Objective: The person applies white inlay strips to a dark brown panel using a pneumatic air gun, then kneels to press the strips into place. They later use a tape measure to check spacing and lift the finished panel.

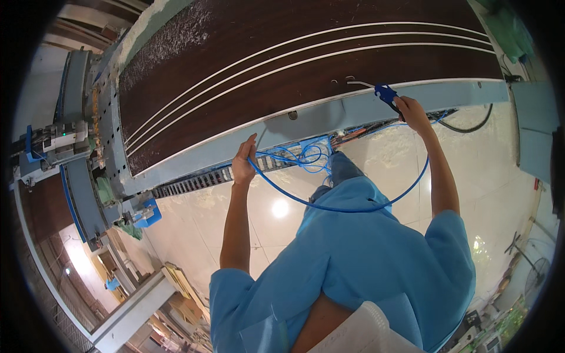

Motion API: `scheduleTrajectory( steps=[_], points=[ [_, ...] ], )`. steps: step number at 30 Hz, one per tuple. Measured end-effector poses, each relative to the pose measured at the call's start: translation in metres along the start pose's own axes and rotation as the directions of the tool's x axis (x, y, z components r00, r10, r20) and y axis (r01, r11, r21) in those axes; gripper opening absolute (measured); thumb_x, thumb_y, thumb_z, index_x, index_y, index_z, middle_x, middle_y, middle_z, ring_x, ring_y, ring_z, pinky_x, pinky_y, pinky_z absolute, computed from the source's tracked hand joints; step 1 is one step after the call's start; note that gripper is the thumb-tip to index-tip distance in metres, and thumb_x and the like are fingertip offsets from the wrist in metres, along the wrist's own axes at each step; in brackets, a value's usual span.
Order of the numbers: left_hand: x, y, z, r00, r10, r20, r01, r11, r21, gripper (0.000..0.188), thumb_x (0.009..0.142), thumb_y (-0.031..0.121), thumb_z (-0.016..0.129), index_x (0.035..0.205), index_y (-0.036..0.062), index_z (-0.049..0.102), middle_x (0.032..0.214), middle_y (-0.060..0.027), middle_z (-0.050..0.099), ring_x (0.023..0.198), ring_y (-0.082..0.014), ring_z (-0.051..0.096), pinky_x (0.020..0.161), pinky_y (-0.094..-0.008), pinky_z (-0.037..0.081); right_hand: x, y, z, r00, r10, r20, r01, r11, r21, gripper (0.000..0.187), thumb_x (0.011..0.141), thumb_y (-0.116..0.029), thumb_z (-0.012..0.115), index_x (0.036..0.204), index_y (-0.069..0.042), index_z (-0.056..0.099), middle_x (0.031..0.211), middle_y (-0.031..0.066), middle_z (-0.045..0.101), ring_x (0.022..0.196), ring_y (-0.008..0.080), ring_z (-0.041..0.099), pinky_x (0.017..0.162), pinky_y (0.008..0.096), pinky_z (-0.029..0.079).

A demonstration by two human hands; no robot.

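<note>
My right hand (414,114) is wrapped round the handle of a blue air blow gun (386,94). Its thin metal nozzle points left, over the near edge of a dark brown panel (247,59). A blue air hose (335,209) hangs in a wide loop in front of my body, from the right hand's side across to the left. My left hand (242,162) is closed on the hose beside the machine bed's front edge. Three long pale grooves or strips run along the panel, and whitish dust lies at its far left.
The panel rests on a light grey machine bed (206,154). More blue hose (309,156) lies coiled under its front edge, by a slotted cable duct (194,183). A gantry with a grey motor unit (65,139) stands at the left. A fan (537,273) is at the right.
</note>
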State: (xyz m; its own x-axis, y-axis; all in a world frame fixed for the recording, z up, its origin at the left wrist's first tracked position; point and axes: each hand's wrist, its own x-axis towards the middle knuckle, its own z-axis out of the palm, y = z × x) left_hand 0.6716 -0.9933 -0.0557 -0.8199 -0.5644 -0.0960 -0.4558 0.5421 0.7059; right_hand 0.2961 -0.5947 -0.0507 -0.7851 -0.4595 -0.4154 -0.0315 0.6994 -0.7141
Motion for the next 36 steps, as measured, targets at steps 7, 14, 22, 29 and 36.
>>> scheduleTrajectory(
  steps=[7, 14, 22, 29, 36],
  points=[
    [-0.061, -0.048, 0.054, 0.993, 0.034, -0.113, -0.046, 0.993, -0.108, 0.038, 0.102, 0.006, 0.061, 0.139, 0.0087, 0.06, 0.12, -0.017, 0.072, 0.104, -0.0278, 0.072, 0.089, -0.0332, 0.054, -0.06, 0.07, -0.037, 0.957, 0.102, -0.272, -0.11, 0.994, -0.014, 0.045, 0.102, -0.041, 0.052, 0.102, 0.001, 0.067, 0.071, 0.0171, 0.068, 0.07, 0.034, 0.07, 0.07, 0.0439, 0.052],
    [-0.202, -0.037, 0.121, 0.953, -0.265, -0.148, 0.276, 0.959, 0.067, 0.037, 0.103, 0.028, 0.059, 0.138, 0.0149, 0.061, 0.091, -0.0141, 0.072, 0.077, -0.0281, 0.069, 0.069, -0.0412, 0.053, -0.089, 0.166, -0.167, 0.66, 0.364, -0.657, -0.348, 0.923, 0.163, 0.042, 0.106, -0.039, 0.045, 0.103, -0.003, 0.065, 0.071, 0.0144, 0.067, 0.061, 0.0322, 0.067, 0.06, 0.0438, 0.053],
    [-0.257, 0.091, 0.268, 0.911, -0.409, -0.053, 0.411, 0.911, 0.022, 0.031, 0.104, 0.022, 0.057, 0.131, 0.0103, 0.065, 0.092, -0.0129, 0.075, 0.08, -0.0259, 0.071, 0.071, -0.0393, 0.056, -0.054, 0.245, -0.278, 0.85, 0.283, -0.445, -0.259, 0.959, 0.114, 0.05, 0.104, -0.047, 0.049, 0.091, -0.002, 0.067, 0.066, 0.0129, 0.066, 0.054, 0.0232, 0.062, 0.055, 0.0396, 0.047],
    [-0.151, 0.214, 0.356, 0.956, -0.293, 0.004, 0.292, 0.948, -0.126, 0.032, 0.107, 0.025, 0.052, 0.127, 0.0045, 0.067, 0.104, -0.0163, 0.075, 0.089, -0.0251, 0.072, 0.078, -0.036, 0.055, -0.04, 0.288, -0.398, 0.869, 0.318, -0.38, -0.283, 0.948, 0.145, 0.049, 0.104, -0.044, 0.049, 0.09, -0.001, 0.066, 0.063, 0.0104, 0.063, 0.058, 0.0221, 0.064, 0.058, 0.0388, 0.047],
    [-0.016, 0.363, 0.393, 0.992, 0.082, 0.091, -0.079, 0.996, -0.042, 0.027, 0.107, 0.025, 0.056, 0.122, 0.0056, 0.068, 0.106, -0.019, 0.074, 0.095, -0.0302, 0.073, 0.08, -0.0385, 0.055, -0.016, 0.324, -0.396, 0.955, 0.062, -0.289, -0.064, 0.998, 0.004, 0.05, 0.103, -0.047, 0.05, 0.098, 0.0, 0.067, 0.071, 0.0181, 0.068, 0.071, 0.0342, 0.07, 0.068, 0.0461, 0.051]
  ],
)
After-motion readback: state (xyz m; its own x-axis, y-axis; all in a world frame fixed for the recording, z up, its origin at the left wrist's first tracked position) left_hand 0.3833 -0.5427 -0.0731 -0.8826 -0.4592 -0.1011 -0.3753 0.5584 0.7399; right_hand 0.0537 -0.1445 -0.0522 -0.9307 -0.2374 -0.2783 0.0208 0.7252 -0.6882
